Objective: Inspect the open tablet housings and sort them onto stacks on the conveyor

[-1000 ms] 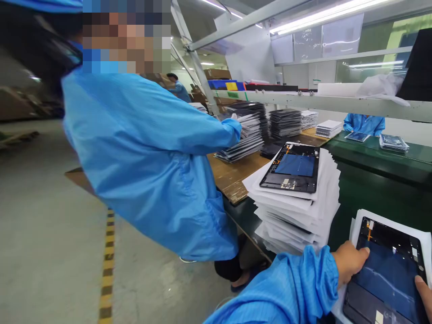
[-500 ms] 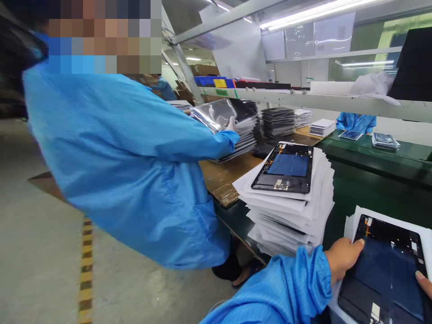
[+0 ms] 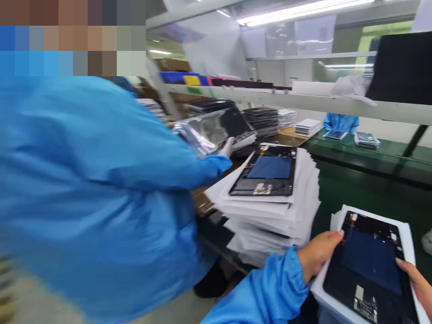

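One dark tablet back panel (image 3: 369, 265) lies on a white sheet (image 3: 407, 234) at the lower right, at the near edge of the green bench (image 3: 364, 180). The left hand (image 3: 319, 258) grasps its left edge, thumb on top and fingers curled under the sheet. The right hand (image 3: 416, 283) touches its right edge with the fingertips; most of that hand is cut off by the frame, so I cannot tell whether it grips.

Just left of the panel stands one tall stack of white sheets (image 3: 273, 220), with a second dark panel (image 3: 266, 175) lying on top. Beyond that stack a co-worker in a blue coat (image 3: 94, 198) fills the left half of the view, a gloved hand (image 3: 227, 147) holding a shiny plastic bag (image 3: 212, 130) with a dark panel inside. Farther from the stack, several piles of dark trays (image 3: 265, 119) sit on a brown table (image 3: 202, 202), and one small pile of white sheets (image 3: 307, 127) beside them.

A white shelf rail (image 3: 303, 102) runs above the bench. Behind it another person's blue sleeve (image 3: 340, 122) shows, and strip lights (image 3: 303, 10) glow overhead.
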